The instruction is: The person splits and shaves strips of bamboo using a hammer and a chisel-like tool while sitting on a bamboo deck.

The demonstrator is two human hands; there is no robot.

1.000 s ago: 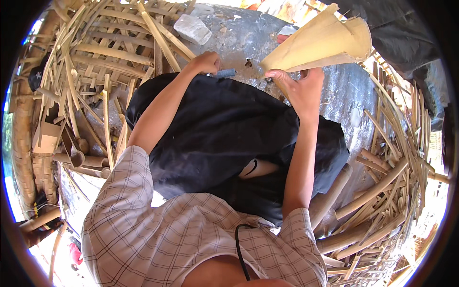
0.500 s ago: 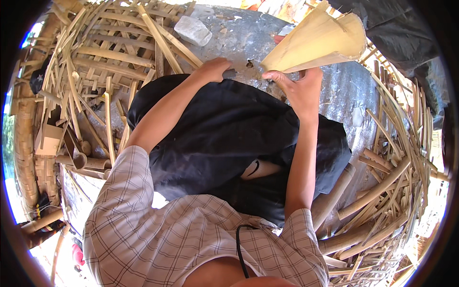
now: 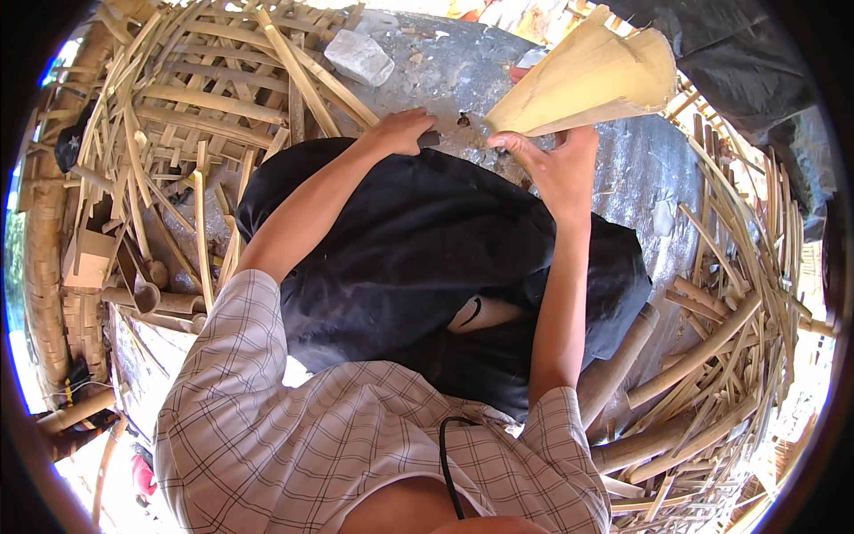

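Note:
My right hand (image 3: pixel 556 169) grips the narrow lower end of a pale yellow, stiff sheet-like piece (image 3: pixel 592 80), shaped like a flared cone. Its thumb lies along the near edge; the other fingers are mostly hidden behind. The wide, ragged end points up and right. At the far edge of my black-covered lap (image 3: pixel 400 231), my left hand (image 3: pixel 402 132) is closed around a small dark grey block-like piece (image 3: pixel 430 139). Only the end of that piece shows, so I cannot tell its kind. The two hands are apart.
A grey stone block (image 3: pixel 358 58) lies on the worn grey sheet (image 3: pixel 436 49) beyond my lap. Woven bamboo (image 3: pixel 213 98) and loose strips stand at left. More bamboo strips and poles (image 3: pixel 703 351) pile up at right. A black plastic sheet (image 3: pixel 738 53) hangs at the far right.
My left hand's fingers have lifted and stretched slightly, with the dark piece shifting a little. The yellow piece has moved very slightly left in my right hand.

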